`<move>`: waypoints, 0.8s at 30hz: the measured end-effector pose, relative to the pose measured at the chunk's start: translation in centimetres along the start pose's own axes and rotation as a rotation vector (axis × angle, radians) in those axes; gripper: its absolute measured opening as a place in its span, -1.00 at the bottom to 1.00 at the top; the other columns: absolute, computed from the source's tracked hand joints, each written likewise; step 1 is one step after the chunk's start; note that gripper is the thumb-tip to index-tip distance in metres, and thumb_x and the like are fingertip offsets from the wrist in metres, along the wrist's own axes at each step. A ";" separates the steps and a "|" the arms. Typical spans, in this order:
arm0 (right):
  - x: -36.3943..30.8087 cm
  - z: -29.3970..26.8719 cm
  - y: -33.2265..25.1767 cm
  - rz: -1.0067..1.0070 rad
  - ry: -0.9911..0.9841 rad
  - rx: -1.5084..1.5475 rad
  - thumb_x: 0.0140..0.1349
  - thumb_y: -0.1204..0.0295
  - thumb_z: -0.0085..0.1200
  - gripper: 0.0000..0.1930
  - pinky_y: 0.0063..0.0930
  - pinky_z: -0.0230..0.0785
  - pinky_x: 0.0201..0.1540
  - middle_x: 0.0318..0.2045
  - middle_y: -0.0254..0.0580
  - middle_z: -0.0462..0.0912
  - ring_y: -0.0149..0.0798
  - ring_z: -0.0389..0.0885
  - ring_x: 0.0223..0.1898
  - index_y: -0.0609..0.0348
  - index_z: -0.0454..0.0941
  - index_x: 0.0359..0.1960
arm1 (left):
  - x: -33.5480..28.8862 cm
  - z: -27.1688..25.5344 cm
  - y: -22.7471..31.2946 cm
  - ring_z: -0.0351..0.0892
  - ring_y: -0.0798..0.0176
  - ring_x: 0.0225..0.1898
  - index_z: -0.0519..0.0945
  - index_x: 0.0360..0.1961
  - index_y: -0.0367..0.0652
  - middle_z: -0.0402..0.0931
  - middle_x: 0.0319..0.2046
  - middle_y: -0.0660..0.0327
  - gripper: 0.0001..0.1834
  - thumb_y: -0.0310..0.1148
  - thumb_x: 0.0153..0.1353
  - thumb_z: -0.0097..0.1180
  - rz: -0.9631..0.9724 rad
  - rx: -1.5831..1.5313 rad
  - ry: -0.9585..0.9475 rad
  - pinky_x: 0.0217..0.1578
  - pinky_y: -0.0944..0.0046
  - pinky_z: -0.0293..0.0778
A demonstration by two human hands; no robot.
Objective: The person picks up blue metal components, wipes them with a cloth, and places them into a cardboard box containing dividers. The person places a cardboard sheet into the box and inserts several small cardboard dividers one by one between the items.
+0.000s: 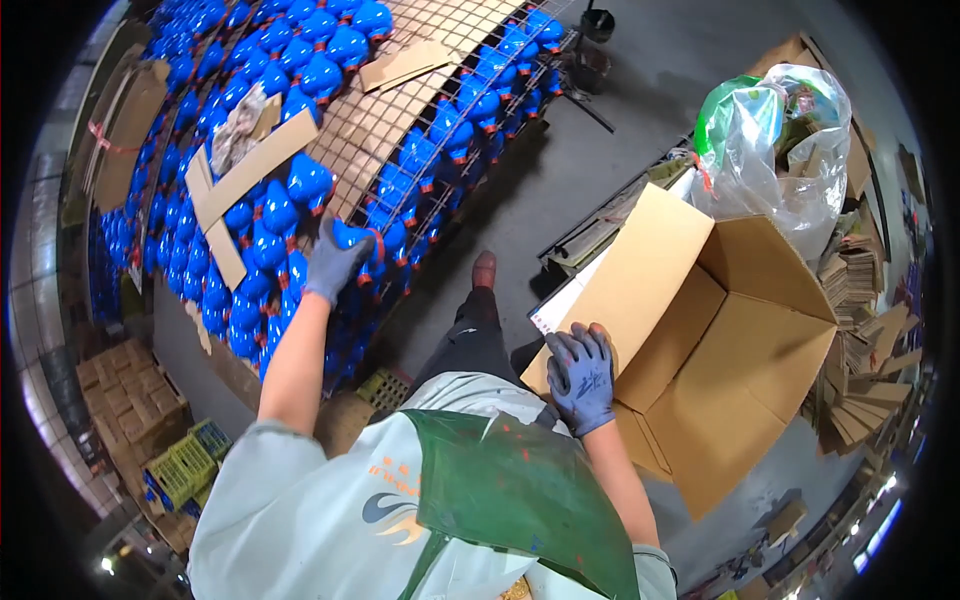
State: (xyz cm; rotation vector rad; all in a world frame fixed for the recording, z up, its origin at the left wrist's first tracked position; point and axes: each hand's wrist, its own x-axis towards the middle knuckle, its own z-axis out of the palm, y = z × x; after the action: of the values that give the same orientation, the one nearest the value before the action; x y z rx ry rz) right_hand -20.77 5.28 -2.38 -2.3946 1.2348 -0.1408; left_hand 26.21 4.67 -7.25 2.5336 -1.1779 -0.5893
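Blue, glossy, bulb-shaped pieces with red necks [268,246] crowd the left part of a dark wire-mesh rack [385,150], and one of them, a shiny blue bulb with a reddish band [350,236], lies right at the fingers of the left hand [338,262], which wears a grey-blue glove. This bulb sits near the rack's right edge, toward its near end; the left fingers reach along its left side, partly bent and spread a little way apart, with the bulb just beyond the palm. The glove touches it, but I cannot tell whether the fingers have closed around it. Two crossed strips of tan cardboard [262,170] lie on the pieces to the left of that hand, and a flat tan cardboard scrap [405,66] rests on the mesh toward the far end. Further pieces show below the mesh along the right edge. On the other side, the right hand [582,378], gloved alike, lies on the flap of an open brown cardboard box [735,350], its fingers close together and slightly curled over the board; how firmly they grip is unclear. A clear and green plastic bag [770,150] stands beyond the box.
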 end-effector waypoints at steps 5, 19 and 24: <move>1.3 -0.7 -0.4 0.083 0.041 0.113 0.12 0.27 0.14 -0.56 -0.02 0.03 0.44 -0.03 -0.17 0.62 -0.06 0.40 0.25 0.06 0.58 0.07 | -3.3 0.7 12.9 0.57 0.11 0.14 0.38 0.27 -0.12 0.50 0.18 0.11 -0.37 -0.18 0.22 0.31 -0.428 -1.634 -0.926 0.11 0.05 0.56; -7.8 -7.9 11.9 0.535 0.054 0.531 0.02 0.12 0.35 -0.22 -0.08 0.35 0.27 0.23 0.12 0.40 0.18 0.44 0.20 0.08 0.33 0.29 | -16.0 12.4 27.8 0.51 0.28 0.09 0.37 0.29 -0.29 0.49 0.11 0.12 -0.50 -0.25 0.44 0.10 0.090 -1.224 -1.512 0.08 0.24 0.48; -6.8 8.7 13.1 0.267 -0.371 -0.128 0.22 0.11 0.14 -0.32 0.01 0.31 0.26 0.35 0.07 0.33 0.20 0.22 0.37 0.03 0.31 0.38 | -7.7 8.4 20.5 0.60 0.40 -0.26 0.59 0.07 -0.23 0.63 -0.21 0.23 -0.69 -0.34 0.37 0.14 0.037 -0.977 -0.727 -0.22 0.37 0.52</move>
State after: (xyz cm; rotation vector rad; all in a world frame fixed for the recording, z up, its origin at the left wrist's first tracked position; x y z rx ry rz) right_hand -32.24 7.00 -15.05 -2.1963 1.3942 0.4548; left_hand 4.24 -2.85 -4.21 1.4733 -0.7770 -1.6624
